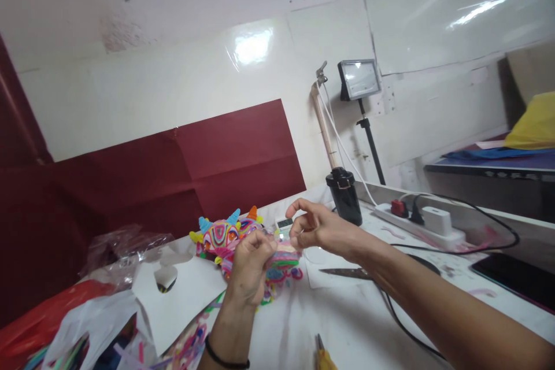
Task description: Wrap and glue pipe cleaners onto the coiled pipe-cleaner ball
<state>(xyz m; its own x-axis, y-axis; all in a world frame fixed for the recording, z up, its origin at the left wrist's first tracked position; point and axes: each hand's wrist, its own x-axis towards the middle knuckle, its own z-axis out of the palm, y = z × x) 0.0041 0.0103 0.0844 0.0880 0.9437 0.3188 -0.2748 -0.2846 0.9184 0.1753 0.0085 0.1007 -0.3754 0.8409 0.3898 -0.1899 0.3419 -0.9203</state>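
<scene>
L hand (250,263) fisted on pipe-cleaner craft (243,243) | R hand (314,228) pinched, contents unclear | advice: keep craft braced, twist tight, clear of scissors (347,273)

Fuzzy, bright pipe-cleaner craft (225,237); matt white paper sheet (182,295); glossy black plastic cup (344,193); smooth, shiny wall panels (433,6).
</scene>
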